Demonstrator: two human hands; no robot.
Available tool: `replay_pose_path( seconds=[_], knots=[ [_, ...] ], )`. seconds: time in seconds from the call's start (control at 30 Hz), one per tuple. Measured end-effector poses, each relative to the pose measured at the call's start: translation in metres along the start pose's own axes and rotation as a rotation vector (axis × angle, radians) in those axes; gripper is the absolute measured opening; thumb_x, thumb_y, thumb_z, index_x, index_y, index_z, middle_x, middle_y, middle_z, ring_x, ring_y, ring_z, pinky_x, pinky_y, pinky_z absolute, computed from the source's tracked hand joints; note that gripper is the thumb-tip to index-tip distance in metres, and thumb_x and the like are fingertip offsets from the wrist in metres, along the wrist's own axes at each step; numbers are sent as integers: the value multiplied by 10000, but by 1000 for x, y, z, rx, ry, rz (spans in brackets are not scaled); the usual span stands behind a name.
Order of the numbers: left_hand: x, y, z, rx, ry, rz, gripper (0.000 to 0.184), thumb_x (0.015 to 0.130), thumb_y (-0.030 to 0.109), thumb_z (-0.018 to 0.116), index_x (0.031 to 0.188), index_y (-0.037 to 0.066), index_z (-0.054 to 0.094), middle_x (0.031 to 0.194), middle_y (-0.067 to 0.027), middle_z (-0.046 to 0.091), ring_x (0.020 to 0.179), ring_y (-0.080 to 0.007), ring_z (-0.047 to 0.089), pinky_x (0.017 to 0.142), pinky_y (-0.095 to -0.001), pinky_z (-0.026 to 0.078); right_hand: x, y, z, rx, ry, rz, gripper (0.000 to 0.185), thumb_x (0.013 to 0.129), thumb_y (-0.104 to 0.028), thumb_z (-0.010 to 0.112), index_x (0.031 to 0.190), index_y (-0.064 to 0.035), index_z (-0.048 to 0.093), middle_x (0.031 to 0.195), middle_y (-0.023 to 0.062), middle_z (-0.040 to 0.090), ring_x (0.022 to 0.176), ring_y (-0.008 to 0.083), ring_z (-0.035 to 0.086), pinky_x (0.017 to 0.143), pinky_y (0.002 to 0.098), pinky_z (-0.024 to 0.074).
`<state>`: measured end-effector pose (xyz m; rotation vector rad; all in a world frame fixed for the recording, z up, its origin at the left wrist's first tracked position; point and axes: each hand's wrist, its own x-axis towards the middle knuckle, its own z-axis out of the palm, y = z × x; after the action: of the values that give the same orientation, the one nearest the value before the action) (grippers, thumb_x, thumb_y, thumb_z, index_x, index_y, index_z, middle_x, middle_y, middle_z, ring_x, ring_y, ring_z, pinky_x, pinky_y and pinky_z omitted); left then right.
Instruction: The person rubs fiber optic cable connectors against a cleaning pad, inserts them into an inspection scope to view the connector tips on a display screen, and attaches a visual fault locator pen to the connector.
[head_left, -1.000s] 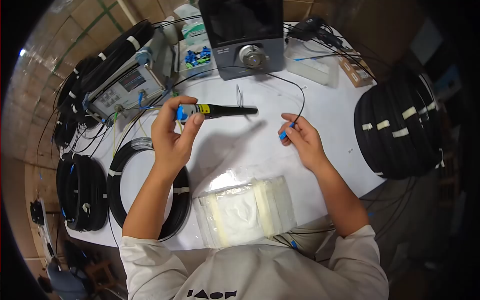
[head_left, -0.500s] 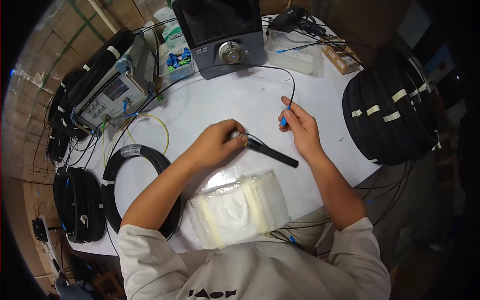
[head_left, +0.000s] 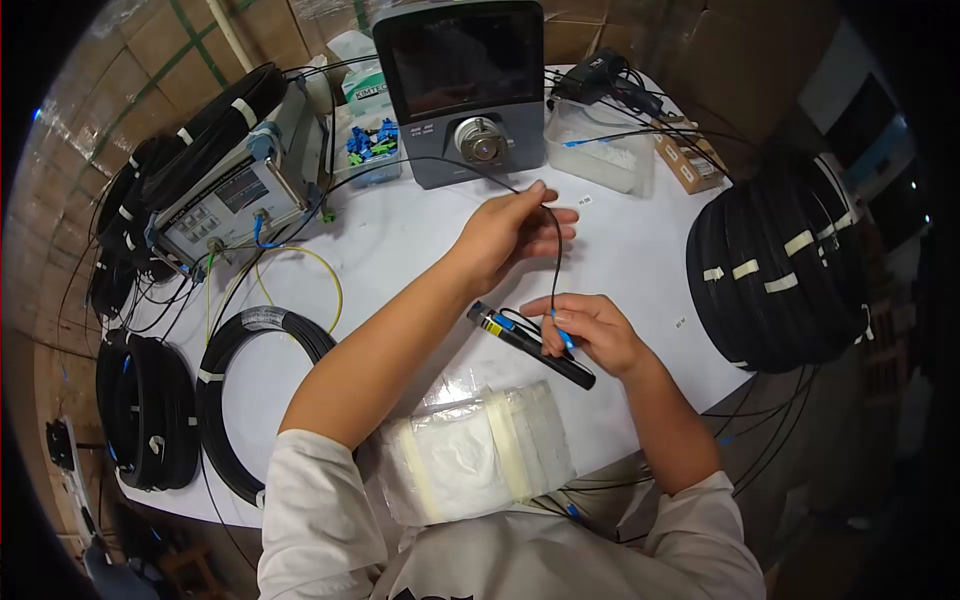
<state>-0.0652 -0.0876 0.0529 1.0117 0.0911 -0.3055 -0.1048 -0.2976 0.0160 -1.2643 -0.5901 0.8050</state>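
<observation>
My right hand (head_left: 603, 336) pinches a blue fiber-optic connector (head_left: 563, 334) at the end of a black cable (head_left: 557, 262). Higher up, my left hand (head_left: 505, 232) is open, its fingers stretched to the right, and the cable passes between thumb and fingers. Whether it touches the palm is hidden. Below the hands, a black pen-shaped tool (head_left: 530, 346) with a yellow label lies slanted on the white table (head_left: 640, 240). Behind my left hand stands a grey device with a dark screen (head_left: 465, 60) and a round metal port (head_left: 480, 141).
A plastic-wrapped white packet (head_left: 480, 455) lies at the near edge. Coiled black cables (head_left: 780, 275) stand at the right, and a loose coil (head_left: 215, 400) lies left. A test instrument (head_left: 230, 200), a bin of blue and green connectors (head_left: 370, 150) and a clear tub (head_left: 600, 160) stand farther back.
My left hand has let go of the black pen-shaped tool, which now lies on the table, and moved up and right to the cable. My right hand has come nearer with the connector.
</observation>
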Motion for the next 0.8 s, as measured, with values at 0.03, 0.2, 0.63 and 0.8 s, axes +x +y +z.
replay_pose_path(
  seconds=[0.03,0.2,0.63,0.8],
  knots=[
    [4,2,-3,-31,-43,50,413,1096,340,567,1346,12,581,1111,-143,719,1021,-241,710,911,-353,579,-2,-1,-4,-73,-6,9,417,1084,-202,488,1356,80,630,793,-11,632,736,68,560,695,227,446],
    [-10,16,-20,-13,-146,153,333,1085,357,588,1154,35,639,1067,-125,728,969,-226,723,894,-361,607,-8,-6,-37,-216,306,-31,325,1055,-144,569,1243,94,685,825,32,656,769,104,602,738,258,493],
    [-29,8,-50,292,111,152,318,1028,337,702,966,26,679,857,-65,705,703,-137,657,691,-277,548,25,-32,-32,-225,-27,153,277,1025,-185,685,1153,53,744,867,34,701,808,84,612,727,237,498],
    [-21,2,-57,370,198,172,366,942,391,807,885,51,685,817,-42,687,714,-118,649,657,-257,527,47,-41,-21,-96,-83,121,279,1037,-205,675,1072,65,736,867,60,717,803,116,664,729,265,523]
  ],
)
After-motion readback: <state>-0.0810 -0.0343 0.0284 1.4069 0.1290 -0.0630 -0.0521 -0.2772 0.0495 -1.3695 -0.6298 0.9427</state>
